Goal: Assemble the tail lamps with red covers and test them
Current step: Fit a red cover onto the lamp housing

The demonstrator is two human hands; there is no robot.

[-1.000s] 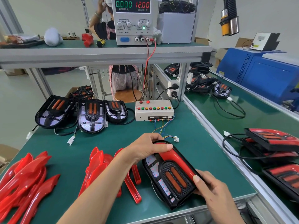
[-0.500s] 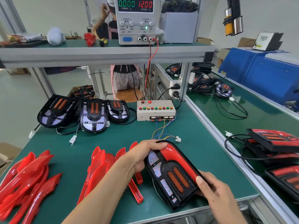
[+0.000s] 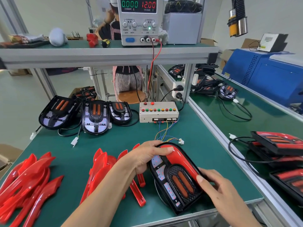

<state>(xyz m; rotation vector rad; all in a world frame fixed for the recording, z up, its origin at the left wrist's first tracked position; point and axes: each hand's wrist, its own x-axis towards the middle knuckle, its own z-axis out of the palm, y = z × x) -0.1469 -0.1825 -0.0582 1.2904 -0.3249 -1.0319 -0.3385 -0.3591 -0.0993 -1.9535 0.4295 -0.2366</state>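
Note:
A black tail lamp (image 3: pixel 173 179) with two orange bars lies on the green mat near the front edge. A red cover (image 3: pixel 178 159) sits along its right side. My left hand (image 3: pixel 147 158) grips the lamp's top left rim, its fingers lying over the cover's top. My right hand (image 3: pixel 219 189) holds the lamp's right edge, thumb on the cover. Loose red covers lie in two heaps, one at the left (image 3: pixel 27 182) and one in the middle (image 3: pixel 101 171). The test box (image 3: pixel 158 112) with coloured buttons stands behind, its connector (image 3: pixel 181 141) lying loose beside the lamp.
Three uncovered lamps (image 3: pixel 95 117) with cables lie at the back left. A power supply (image 3: pixel 139 20) reading 12.00 V stands on the shelf. Covered lamps (image 3: pixel 278 145) are stacked on the right bench. A person stands behind the shelf.
The lamp and both hands have stayed in nearly the same place. My left fingers slid a little further over the cover's top, and the view came slightly closer.

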